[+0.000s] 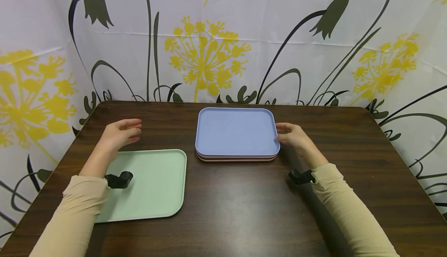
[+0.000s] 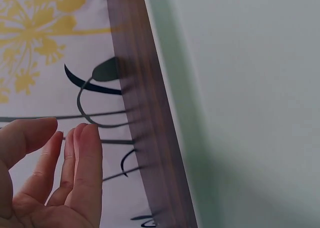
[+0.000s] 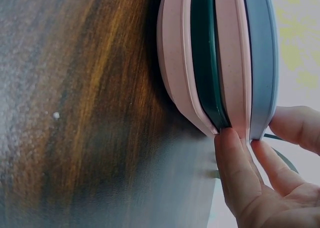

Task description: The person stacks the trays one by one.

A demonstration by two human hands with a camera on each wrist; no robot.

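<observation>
A stack of trays lies toward the back middle of the table, with a blue tray (image 1: 237,131) on top. In the right wrist view, the blue tray (image 3: 263,63) sits above a pink tray (image 3: 232,58), a dark green tray (image 3: 206,63) and another pink tray (image 3: 176,58). My right hand (image 1: 293,136) pinches the blue tray's right edge between thumb and index finger, while another finger touches the lower trays' edges. At the left, my left hand (image 1: 120,134) hovers by the far edge of a light green tray (image 1: 157,187), fingers loosely bent and holding nothing.
The dark wooden table (image 1: 237,210) reaches back to a white curtain (image 1: 265,28) printed with flowers. My left forearm crosses above the light green tray. Black wrist cameras (image 1: 120,180) sit on both wrists.
</observation>
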